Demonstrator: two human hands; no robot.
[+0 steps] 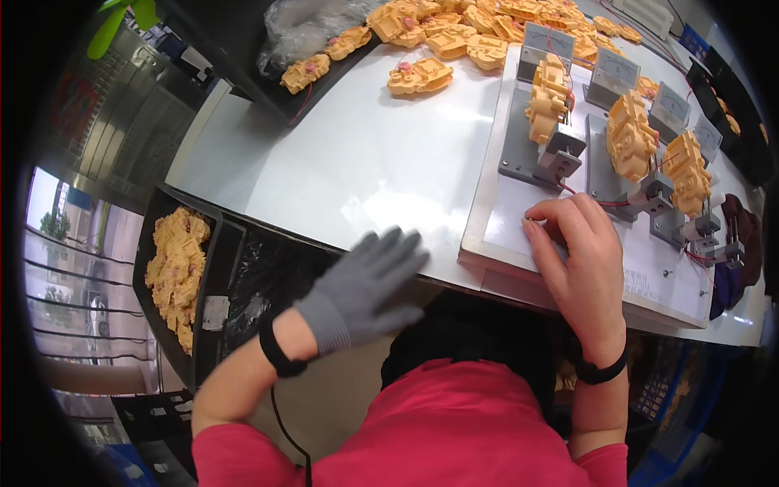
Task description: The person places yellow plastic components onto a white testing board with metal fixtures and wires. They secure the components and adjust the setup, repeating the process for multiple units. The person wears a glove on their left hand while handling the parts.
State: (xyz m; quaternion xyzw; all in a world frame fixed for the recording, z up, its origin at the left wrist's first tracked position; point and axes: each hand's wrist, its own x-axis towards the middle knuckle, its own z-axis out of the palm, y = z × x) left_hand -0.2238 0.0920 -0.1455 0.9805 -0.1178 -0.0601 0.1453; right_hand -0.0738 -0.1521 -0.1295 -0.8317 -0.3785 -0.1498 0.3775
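Observation:
My left hand [365, 284], in a grey knit glove, has its fingers stretched out over the table's front edge and holds nothing. My right hand [580, 268] is bare, its thumb and index finger pinched together above the white board [495, 231]. Whatever may be between those fingertips is too small to make out. Beyond the right hand, three yellow plastic housings [633, 138] stand upright on grey metal fixtures [519, 146] with small clamp blocks and red wires. Analog meters [614, 71] with pale dials stand behind the fixtures.
Many loose yellow housings [450, 40] are heaped along the table's far side, and one lies apart [420, 76]. A black tray [235, 40] with clear plastic film stands at the far left. Below it, a black bin [213, 268] holds more housings. Dark cloth lies beyond the board's right end.

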